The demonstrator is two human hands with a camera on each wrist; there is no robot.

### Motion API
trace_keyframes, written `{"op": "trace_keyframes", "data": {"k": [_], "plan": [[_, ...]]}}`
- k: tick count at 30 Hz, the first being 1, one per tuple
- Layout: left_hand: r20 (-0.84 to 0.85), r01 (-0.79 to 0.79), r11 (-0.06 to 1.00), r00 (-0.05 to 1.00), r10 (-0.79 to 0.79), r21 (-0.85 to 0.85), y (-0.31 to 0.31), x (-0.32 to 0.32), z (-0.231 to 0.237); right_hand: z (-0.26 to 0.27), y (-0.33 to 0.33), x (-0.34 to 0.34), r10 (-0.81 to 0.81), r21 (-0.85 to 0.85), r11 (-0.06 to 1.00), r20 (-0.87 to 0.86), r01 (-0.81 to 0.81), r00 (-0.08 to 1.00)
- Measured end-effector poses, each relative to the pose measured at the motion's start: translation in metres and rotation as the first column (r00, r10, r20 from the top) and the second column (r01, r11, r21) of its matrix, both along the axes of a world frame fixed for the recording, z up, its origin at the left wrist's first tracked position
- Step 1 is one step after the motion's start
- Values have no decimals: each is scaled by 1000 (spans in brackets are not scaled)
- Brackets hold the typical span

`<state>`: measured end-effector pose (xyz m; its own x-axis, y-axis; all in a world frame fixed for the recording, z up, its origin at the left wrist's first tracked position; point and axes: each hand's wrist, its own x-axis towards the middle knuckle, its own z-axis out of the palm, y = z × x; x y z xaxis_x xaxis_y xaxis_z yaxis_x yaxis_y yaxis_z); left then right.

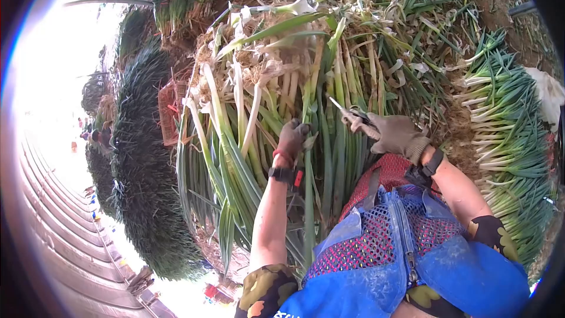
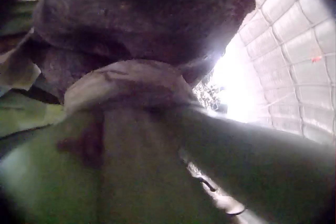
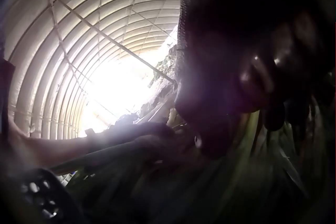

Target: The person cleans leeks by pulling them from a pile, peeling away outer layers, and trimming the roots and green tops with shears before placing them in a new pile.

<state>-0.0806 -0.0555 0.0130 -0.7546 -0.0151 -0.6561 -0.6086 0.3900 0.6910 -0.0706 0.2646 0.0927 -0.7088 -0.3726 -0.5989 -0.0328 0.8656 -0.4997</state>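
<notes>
My gloved left hand [image 1: 292, 139] grips a long green onion [image 1: 309, 185] over the pile, its leaves trailing down toward my lap. Close up in the left wrist view, the dark glove [image 2: 142, 19] curls over broad green leaves [image 2: 136, 171]. To the right, my gloved right hand [image 1: 395, 135] holds a small knife [image 1: 336, 103], its pale tip pointing up and left toward the onions. Most of its handle is hidden in the fingers. Beneath both hands lies a heap of untrimmed green onions [image 1: 220, 135] with dry roots at the far end. The right wrist view is dark over the hand.
Trimmed green onions [image 1: 500, 141] are laid in a row at the right. Stripped leaves and peelings [image 1: 412, 35] cover the ground at the back. Tall dark-green bundles [image 1: 144, 159] stand at the left, near a red plastic crate [image 1: 170, 112].
</notes>
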Motion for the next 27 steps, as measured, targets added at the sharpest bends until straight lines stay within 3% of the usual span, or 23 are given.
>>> {"op": "trace_keyframes", "data": {"k": [2, 8, 11, 13, 15, 18, 22, 23, 25, 27], "plan": [[27, -80, 986, 997, 77, 150, 4, 19, 26, 2, 12, 6, -14, 9, 1000, -18, 14, 1000], [13, -135, 945, 990, 137, 297, 8, 104, 97, 3, 40, 25, 41, 41, 998, -9, -40, 999], [148, -233, 932, 969, 198, 278, 15, 169, 127, -4, 46, 26, 59, 51, 997, -45, -56, 997], [148, -341, 887, 939, 310, 312, 31, 215, 140, -4, 45, 18, 99, 48, 994, -67, -96, 993], [134, -425, 835, 905, 405, 350, 53, 250, 152, -8, 46, 9, 153, 50, 988, -109, -148, 982], [-15, -505, 799, 842, 539, 325, 85, 283, 174, -12, 40, -1, 237, 34, 971, -165, -235, 957], [-163, -481, 873, 858, 487, 76, 123, 328, 196, -8, 42, -6, 375, 11, 925, -186, -380, 908], [-457, -413, 901, 832, 314, -132, 130, 338, 197, 0, 41, -5, 393, -27, 914, -179, -404, 902], [-564, -525, 758, 785, 256, -387, 146, 370, 205, -7, 40, -4, 473, -76, 867, -192, -493, 860], [-527, -507, 620, 833, 172, -599, 152, 397, 212, -35, 44, -19, 559, -87, 804, -229, -589, 797]]}}
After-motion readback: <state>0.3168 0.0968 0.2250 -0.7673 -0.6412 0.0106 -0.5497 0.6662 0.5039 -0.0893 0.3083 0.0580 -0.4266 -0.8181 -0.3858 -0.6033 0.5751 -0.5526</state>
